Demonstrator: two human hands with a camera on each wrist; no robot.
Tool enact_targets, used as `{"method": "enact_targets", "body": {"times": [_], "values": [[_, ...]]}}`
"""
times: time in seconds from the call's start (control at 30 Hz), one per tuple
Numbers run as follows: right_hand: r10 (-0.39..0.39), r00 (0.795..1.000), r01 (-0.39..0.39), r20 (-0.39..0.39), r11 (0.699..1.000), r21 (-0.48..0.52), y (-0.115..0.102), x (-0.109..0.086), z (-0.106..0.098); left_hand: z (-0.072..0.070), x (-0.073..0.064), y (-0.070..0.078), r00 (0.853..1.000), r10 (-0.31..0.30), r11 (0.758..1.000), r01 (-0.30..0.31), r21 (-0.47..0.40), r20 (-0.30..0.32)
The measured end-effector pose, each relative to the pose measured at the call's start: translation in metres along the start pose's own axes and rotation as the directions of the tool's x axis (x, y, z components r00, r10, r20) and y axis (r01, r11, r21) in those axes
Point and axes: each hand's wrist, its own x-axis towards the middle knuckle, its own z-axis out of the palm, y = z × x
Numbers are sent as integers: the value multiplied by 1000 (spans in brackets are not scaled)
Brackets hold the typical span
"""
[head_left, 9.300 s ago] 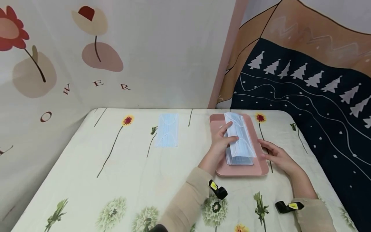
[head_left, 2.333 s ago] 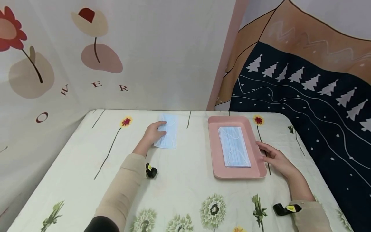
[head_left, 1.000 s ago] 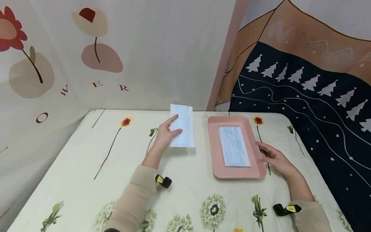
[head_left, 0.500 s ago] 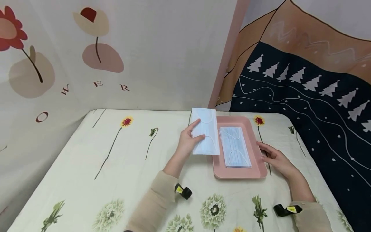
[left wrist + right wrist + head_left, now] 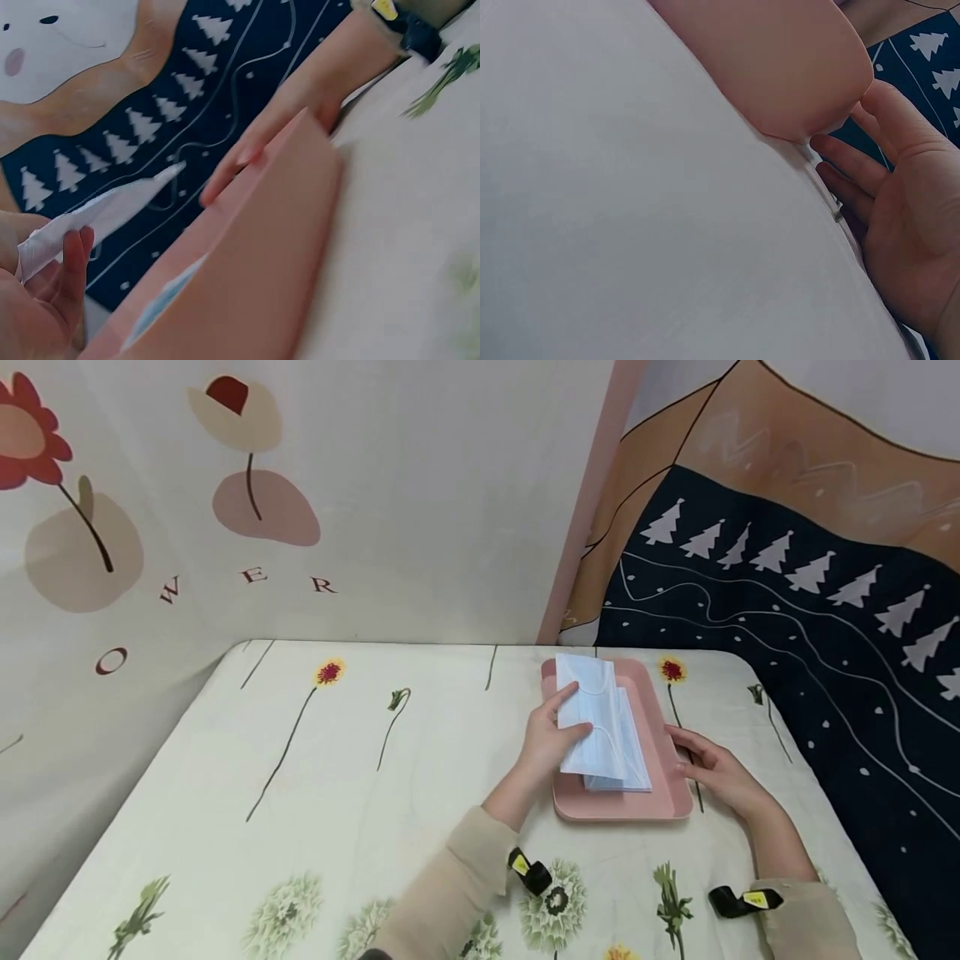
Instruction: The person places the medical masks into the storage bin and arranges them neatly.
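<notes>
Between thumb and fingers, my left hand [image 5: 549, 737] pinches a light-blue face mask [image 5: 602, 747] by its left edge. The mask is over the pink tray [image 5: 615, 806], above a small stack of face masks [image 5: 634, 760] lying inside. It hides much of that stack in the head view; the left wrist view shows the held mask [image 5: 124, 206] apart from the tray. My right hand [image 5: 720, 770] rests at the tray's right side, fingertips at the rim and fingers loosely bent. In the right wrist view, the right hand [image 5: 919, 195] is beside the tray wall [image 5: 780, 67].
A white flower-printed cloth [image 5: 337, 793] covers the table. Behind it stands a pale wall hanging [image 5: 435, 527], and a dark-blue fabric with tree prints [image 5: 825, 635] hangs along the right side.
My left hand picked up the single mask from the table's left part and carried it right, over the tray. The right hand has stayed at the tray's side.
</notes>
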Motion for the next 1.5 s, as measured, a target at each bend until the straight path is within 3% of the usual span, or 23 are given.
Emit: {"method": "enact_targets", "body": {"times": [0.27,0.43,0.6,0.87,1.2,1.33,1.5], "values": [[-21,1000,21,12,1000,-2,-1,2,-1,32,1,-7,999,-25,998,28,54,-47],[-16,1000,16,7,1000,-8,0,3,-2,43,6,-10,994,-58,984,73,164,-96],[-23,1000,23,13,1000,-8,0,3,-2,48,7,-15,992,-70,975,90,203,-104],[-108,993,106,41,993,50,-1,2,-2,53,10,-21,991,-99,964,118,236,-91],[-102,994,100,33,994,54,-2,0,0,55,10,-26,995,-63,933,88,349,-81],[-97,995,95,32,994,52,-2,-1,0,55,10,-27,997,-28,900,56,431,-70],[-83,996,82,29,995,49,0,0,-1,56,10,-28,998,-6,797,47,602,-70]]}}
